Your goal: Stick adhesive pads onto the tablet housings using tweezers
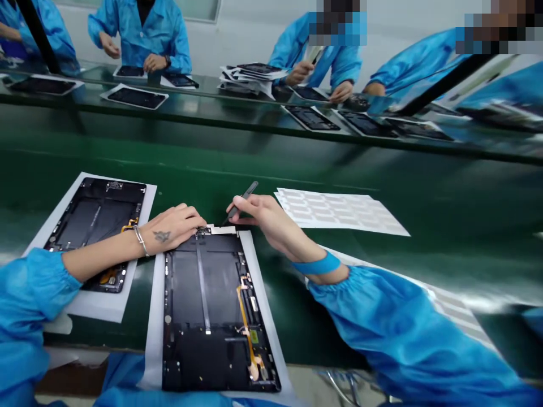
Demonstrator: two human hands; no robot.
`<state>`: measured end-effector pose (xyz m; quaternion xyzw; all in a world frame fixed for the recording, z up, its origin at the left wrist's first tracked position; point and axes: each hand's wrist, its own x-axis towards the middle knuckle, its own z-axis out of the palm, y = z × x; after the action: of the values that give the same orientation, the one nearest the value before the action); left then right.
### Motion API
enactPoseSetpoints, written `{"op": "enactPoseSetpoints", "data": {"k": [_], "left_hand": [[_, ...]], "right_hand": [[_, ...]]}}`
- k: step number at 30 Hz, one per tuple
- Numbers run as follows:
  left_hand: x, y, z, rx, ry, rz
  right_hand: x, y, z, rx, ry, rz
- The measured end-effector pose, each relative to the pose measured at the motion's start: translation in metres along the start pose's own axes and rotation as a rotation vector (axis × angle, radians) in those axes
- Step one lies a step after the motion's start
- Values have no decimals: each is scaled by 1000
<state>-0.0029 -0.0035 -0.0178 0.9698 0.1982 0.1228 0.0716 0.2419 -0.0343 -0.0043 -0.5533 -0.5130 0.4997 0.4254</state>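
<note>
A black tablet housing [212, 299] with its inside showing lies on a white sheet [153, 339] in front of me. Orange flex cable [244, 311] runs down its right side. A small pale strip [223, 230] sits along the far edge. My right hand [258, 217] pinches dark tweezers [245, 198], tips pointing down close to that strip. My left hand [180, 226] rests on the far left corner of the housing, fingers bent together at the edge; whether they hold something small is hidden.
Another opened tablet housing [102, 220] lies on paper at the left. Sheets of pale stickers [339, 210] are on the green bench [203, 158] to the right. A raised shelf [237, 116] crosses behind, bearing more housings; co-workers in blue [139, 34] work beyond it.
</note>
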Motion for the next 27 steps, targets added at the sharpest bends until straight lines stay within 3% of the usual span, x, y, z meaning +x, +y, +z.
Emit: {"op": "enactPoseSetpoints", "data": {"k": [11, 27], "left_hand": [[2, 6, -6, 62, -64, -6], [2, 5, -5, 69, -53, -2]], "right_hand": [[-5, 9, 0, 22, 88, 44], [-6, 6, 0, -13, 67, 7]]}}
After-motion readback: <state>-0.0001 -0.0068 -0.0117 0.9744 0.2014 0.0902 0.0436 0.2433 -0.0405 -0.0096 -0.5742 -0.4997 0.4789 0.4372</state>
